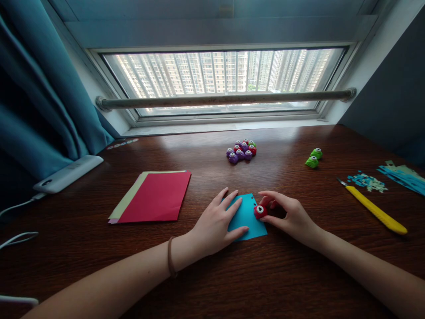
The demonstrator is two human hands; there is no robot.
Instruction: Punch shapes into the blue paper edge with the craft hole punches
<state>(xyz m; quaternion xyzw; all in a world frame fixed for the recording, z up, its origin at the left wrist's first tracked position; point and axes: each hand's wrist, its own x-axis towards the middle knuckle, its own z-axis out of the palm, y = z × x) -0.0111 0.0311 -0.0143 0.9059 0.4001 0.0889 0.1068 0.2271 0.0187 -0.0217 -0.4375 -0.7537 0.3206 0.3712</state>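
Observation:
A blue sheet of paper (pixel 248 223) lies on the dark wooden table in front of me. My left hand (pixel 217 217) rests flat on its left part, fingers spread. Between thumb and fingers, my right hand (pixel 292 217) grips a small red craft punch (pixel 260 211) at the sheet's right edge. The punch has a white top with a dark mark. Just above it, a few small dark star-shaped holes run along that edge. Whether the paper sits inside the punch's slot is hard to see.
Purple, red and green punches (pixel 239 154) cluster behind the sheet; two green punches (pixel 312 162) stand right. A yellow craft knife (pixel 375 208), blue and pale paper bits (pixel 367 180) and cut strips (pixel 403 177) lie far right. Red paper (pixel 154 197) and a white power bank (pixel 69 173) are left.

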